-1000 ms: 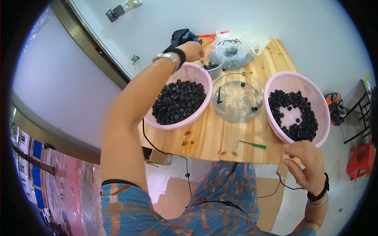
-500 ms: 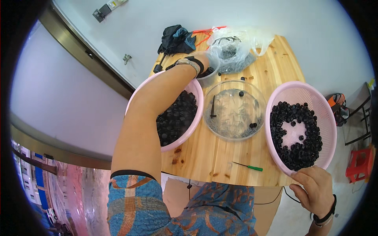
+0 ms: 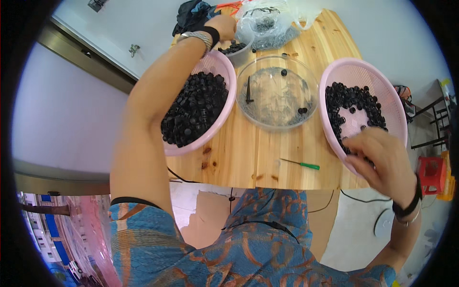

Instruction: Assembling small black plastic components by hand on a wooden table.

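Observation:
My left hand (image 3: 222, 26) reaches across the left pink basket (image 3: 228, 76) of small black plastic parts (image 3: 193, 107). It hovers at a small clear tub (image 3: 239, 53) holding more black parts; its fingers are curled and their grip is hidden. My right hand (image 3: 377, 158) lies on the near rim of the right pink basket (image 3: 366, 71), fingertips down among its black parts (image 3: 354, 103). I cannot see whether it holds any. Between the baskets stands a clear plastic bowl (image 3: 277, 123) with a black spike (image 3: 248, 91) and a few black bits.
A green-handled screwdriver (image 3: 301, 164) lies on the wooden table (image 3: 267, 158) near its front edge. Clear plastic bags (image 3: 272, 24) and a black cloth (image 3: 191, 14) are at the far end. A red stool (image 3: 432, 172) stands on the floor to the right.
My right hand rose from below the table edge onto the right basket's near rim. My left hand stayed at the far tub. The view shifted closer to the table.

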`<state>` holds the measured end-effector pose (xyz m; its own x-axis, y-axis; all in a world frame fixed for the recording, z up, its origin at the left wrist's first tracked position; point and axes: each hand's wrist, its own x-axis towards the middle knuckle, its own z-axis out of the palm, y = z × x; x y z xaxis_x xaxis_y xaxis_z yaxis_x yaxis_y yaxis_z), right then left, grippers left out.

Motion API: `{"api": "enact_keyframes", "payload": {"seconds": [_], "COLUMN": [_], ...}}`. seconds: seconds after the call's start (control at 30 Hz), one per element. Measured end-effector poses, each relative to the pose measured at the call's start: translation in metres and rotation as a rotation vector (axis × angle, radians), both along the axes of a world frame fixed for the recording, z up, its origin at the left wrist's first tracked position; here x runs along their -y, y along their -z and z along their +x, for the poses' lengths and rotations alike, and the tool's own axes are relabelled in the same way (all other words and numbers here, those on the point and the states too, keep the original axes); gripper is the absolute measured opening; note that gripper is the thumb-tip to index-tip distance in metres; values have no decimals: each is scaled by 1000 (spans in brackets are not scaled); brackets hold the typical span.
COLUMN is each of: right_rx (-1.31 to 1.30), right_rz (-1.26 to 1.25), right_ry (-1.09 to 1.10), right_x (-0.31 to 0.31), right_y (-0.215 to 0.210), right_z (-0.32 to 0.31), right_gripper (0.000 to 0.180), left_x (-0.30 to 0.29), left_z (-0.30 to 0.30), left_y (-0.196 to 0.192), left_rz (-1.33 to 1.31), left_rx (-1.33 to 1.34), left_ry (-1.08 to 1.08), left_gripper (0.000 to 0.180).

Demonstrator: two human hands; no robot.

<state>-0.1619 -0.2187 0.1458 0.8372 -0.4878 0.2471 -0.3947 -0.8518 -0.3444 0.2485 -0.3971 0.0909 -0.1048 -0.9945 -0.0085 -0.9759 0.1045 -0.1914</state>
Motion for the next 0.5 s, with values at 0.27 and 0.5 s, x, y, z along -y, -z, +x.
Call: {"api": "enact_keyframes", "payload": {"seconds": [0.27, 0.5], "right_rx": [-164, -587], "right_rz": [26, -216], "right_ry": [-10, 82], "right_x": [55, 87], "right_y": [16, 71], "right_z": [92, 168], "right_gripper": [13, 9], "left_x": [-164, -337], "left_z": [-67, -88], "left_y": [-68, -48], "left_rz": [68, 271], "left_rx": [-1441, -1994], "left_ry": [138, -119], "left_gripper": [26, 22]}}
